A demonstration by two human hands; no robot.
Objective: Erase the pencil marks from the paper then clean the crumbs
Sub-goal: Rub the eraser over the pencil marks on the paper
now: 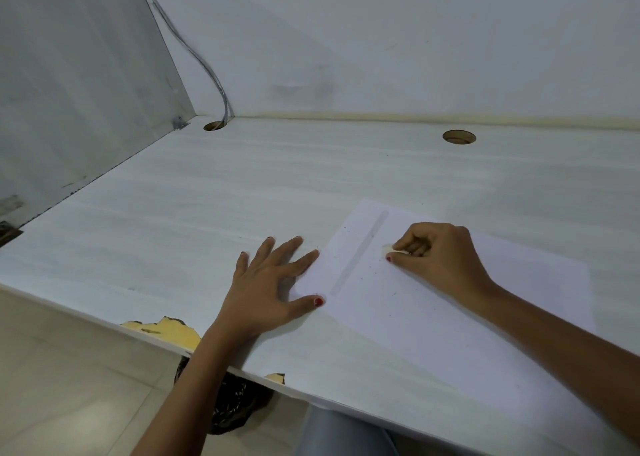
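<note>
A white sheet of paper (433,303) lies on the white desk (207,192). A long grey pencil band (360,253) runs along the sheet's left side. My right hand (440,258) pinches a small pale eraser (388,250) between thumb and fingers, its tip on the paper just right of the band. My left hand (273,282) lies flat with spread fingers, thumb and index finger pressing the paper's left edge. Small dark crumbs (393,294) are scattered over the sheet.
Two round cable holes (459,137) (214,126) sit at the back of the desk, with a grey cable (194,53) running into the left one. A side panel (69,92) closes the left. The desk's front edge is chipped (166,329).
</note>
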